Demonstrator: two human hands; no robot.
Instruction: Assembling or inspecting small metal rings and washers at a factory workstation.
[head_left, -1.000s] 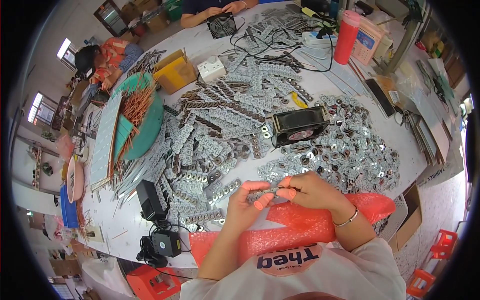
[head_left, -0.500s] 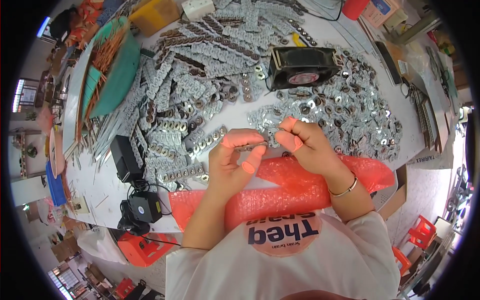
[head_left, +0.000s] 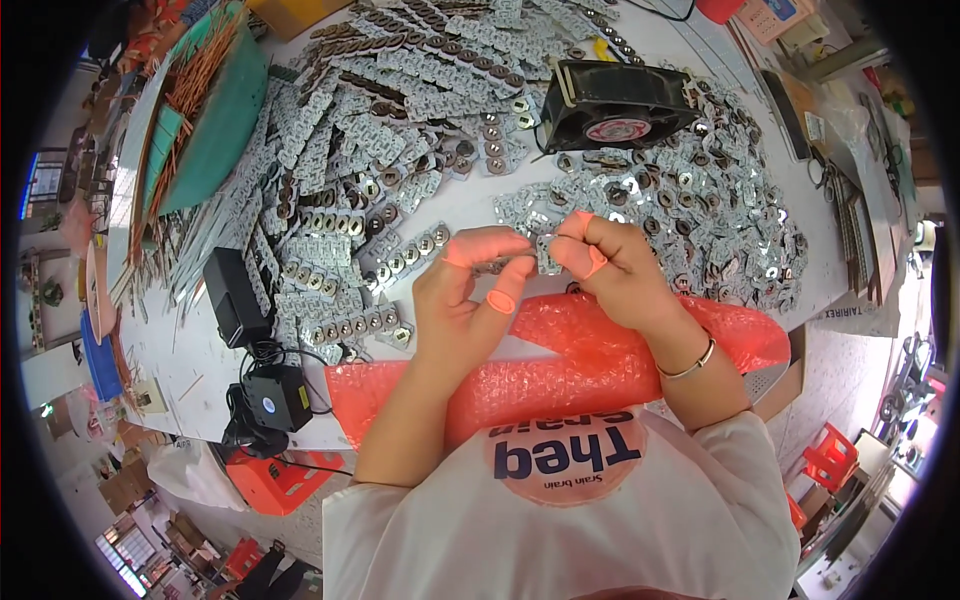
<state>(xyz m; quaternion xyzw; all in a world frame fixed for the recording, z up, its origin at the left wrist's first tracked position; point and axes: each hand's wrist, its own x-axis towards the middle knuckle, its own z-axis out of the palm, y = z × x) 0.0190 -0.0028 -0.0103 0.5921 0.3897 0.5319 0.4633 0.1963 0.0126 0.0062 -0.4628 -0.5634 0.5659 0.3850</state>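
In front of my chest both hands are raised over the table's near edge, with pink finger cots on the fingertips. My left hand (head_left: 455, 300) pinches a thin silvery metal strip (head_left: 545, 256) between thumb and bent fingers. My right hand (head_left: 615, 270) is closed on its other end, thumb against forefinger. Only a short piece of the strip shows between the hands; the fingers cover the rest. Beneath my wrists lies red bubble wrap (head_left: 555, 395). Beyond my right hand spreads a heap of small metal pieces with round discs (head_left: 690, 215).
A black box fan (head_left: 620, 105) stands behind the hands. Piled metal strips (head_left: 400, 110) cover the far left, beside a green basin (head_left: 215, 130) of copper-coloured sticks. Black power adapters (head_left: 275, 398) with cables lie near left. A red stool (head_left: 285, 478) stands below the table.
The view has shifted slightly, so the fan and basin sit higher in it. Both hands keep their grip on the strip, with only small finger movement.
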